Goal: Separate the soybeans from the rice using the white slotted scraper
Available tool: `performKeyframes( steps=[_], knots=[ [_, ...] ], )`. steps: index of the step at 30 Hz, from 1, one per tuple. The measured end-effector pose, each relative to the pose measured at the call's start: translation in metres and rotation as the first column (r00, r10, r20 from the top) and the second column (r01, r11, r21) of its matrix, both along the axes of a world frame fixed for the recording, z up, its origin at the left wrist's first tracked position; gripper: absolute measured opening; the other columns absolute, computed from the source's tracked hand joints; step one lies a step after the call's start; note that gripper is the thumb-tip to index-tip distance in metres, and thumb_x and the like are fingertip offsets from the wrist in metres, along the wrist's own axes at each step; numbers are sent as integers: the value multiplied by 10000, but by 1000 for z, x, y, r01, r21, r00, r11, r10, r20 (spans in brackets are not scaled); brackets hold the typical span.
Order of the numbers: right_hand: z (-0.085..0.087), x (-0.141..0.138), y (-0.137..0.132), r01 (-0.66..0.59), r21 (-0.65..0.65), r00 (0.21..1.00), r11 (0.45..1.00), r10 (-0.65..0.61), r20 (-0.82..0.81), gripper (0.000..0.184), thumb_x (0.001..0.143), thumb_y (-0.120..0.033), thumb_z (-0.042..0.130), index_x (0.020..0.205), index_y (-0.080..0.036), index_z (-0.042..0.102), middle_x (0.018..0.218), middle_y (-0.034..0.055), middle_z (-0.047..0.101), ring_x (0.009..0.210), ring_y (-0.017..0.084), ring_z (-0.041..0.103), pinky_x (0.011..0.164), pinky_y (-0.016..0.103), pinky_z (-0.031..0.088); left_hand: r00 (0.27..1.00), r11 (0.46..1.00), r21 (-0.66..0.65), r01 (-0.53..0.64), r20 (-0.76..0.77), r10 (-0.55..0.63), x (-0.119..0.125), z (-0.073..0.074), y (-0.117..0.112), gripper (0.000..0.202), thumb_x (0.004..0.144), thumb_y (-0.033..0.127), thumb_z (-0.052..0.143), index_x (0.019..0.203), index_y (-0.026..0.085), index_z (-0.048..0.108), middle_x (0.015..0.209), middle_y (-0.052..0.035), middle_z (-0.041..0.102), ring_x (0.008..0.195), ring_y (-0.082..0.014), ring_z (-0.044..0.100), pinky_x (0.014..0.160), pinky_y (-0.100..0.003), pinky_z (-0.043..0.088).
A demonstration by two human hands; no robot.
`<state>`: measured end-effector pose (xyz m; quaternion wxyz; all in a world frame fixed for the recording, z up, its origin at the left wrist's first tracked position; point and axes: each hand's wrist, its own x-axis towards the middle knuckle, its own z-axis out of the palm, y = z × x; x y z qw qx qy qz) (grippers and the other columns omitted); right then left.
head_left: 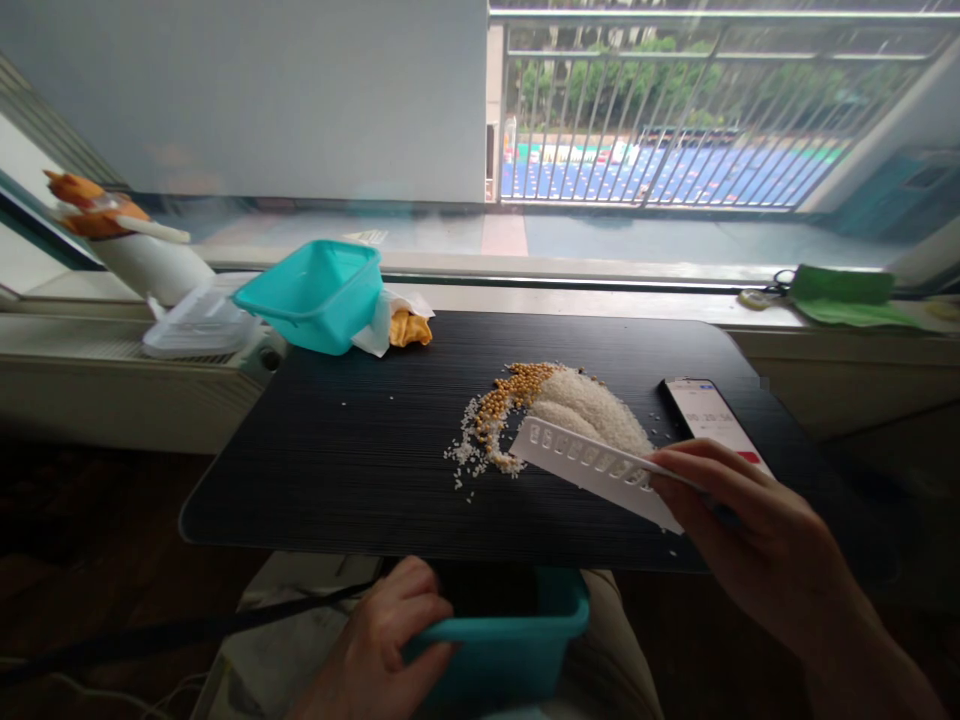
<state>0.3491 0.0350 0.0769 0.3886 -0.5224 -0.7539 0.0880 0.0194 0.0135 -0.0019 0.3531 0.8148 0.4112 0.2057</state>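
Note:
On the dark tabletop a mound of white rice [600, 405] lies with yellow soybeans [517, 388] along its left side. My right hand [765, 535] pinches the right end of a white angled strip [585, 462] that has a row of small raised shapes. The strip slants across the near side of the mound; whether its lower edge touches the table I cannot tell. Below the table's front edge, my left hand [397, 635] grips the rim of a teal plastic bin [502, 632]. Its inside is dark, so its contents are hidden.
A phone [709, 415] lies right of the rice. At the back left of the black table [315, 480] a second teal bin [315, 295] stands by a crumpled orange packet [411, 328]. A clear lid [199, 325] and a green cloth [844, 295] rest along the windowsill.

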Motion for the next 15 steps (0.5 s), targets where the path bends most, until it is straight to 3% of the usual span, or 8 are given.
performKeyframes(
  steps=[15],
  knots=[
    [-4, 5, -4, -14, -27, 1000, 1000, 14, -18, 223, 933, -120, 617, 1078, -287, 644, 1001, 25, 669, 806, 130, 661, 648, 181, 525, 1000, 999, -33, -24, 9, 25, 0, 0, -1, 191, 838, 82, 567, 741, 176, 703, 774, -48, 636, 759, -191, 636, 665, -260, 513]
  ],
)
